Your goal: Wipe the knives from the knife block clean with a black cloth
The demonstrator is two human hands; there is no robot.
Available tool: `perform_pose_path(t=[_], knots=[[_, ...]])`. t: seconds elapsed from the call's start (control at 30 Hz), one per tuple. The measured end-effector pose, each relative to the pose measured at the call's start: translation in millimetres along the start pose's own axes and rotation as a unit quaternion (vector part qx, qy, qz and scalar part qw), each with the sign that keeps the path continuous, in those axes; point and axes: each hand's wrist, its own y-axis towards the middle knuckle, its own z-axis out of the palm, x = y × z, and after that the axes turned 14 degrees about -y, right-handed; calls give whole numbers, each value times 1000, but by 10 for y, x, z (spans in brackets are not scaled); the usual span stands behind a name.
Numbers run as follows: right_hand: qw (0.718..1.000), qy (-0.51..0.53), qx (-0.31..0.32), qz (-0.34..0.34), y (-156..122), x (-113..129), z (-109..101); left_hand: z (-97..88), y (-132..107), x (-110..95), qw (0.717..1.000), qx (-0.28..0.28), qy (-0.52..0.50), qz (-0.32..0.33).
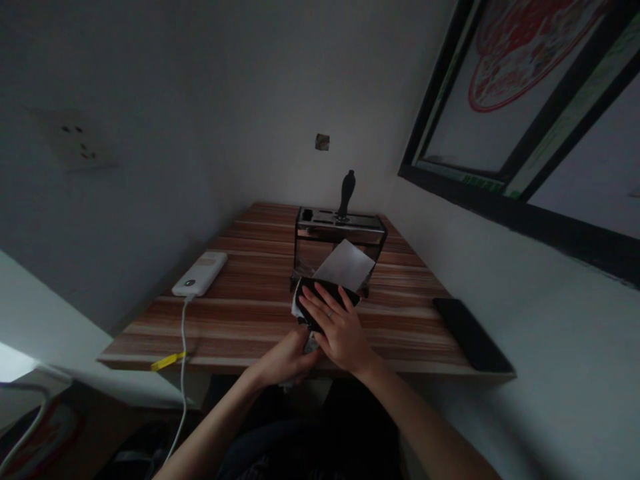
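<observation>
My right hand (pixel 339 328) lies with fingers stretched and spread over a flat black pouch-like item (pixel 306 293), whose exact kind I cannot make out. White edges show along the left side of that item. Just below it, my left hand (pixel 289 357) is closed at the table's front edge. A crumpled, greyish-white bit (pixel 311 344) shows by its fingers; what they grip is mostly hidden. Beyond the black item, a white sheet of paper (pixel 347 264) leans at a slant against a metal frame device (pixel 340 223) with an upright black handle (pixel 347 192).
On the wood-grain table (pixel 255 267), a white power bank (pixel 201 273) with a white cable (pixel 183 333) lies left. A yellow strip (pixel 168 362) is by the front edge. A black phone (pixel 473 333) lies right. Walls enclose the table; a framed panel (pixel 525 87) hangs right.
</observation>
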Motion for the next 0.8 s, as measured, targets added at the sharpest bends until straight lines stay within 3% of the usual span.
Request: perform_pose_path(t=[0.8], knots=[[981,-50,-104,159,320,-703,-70,-2,-31,-86,1000,5,11,-19]])
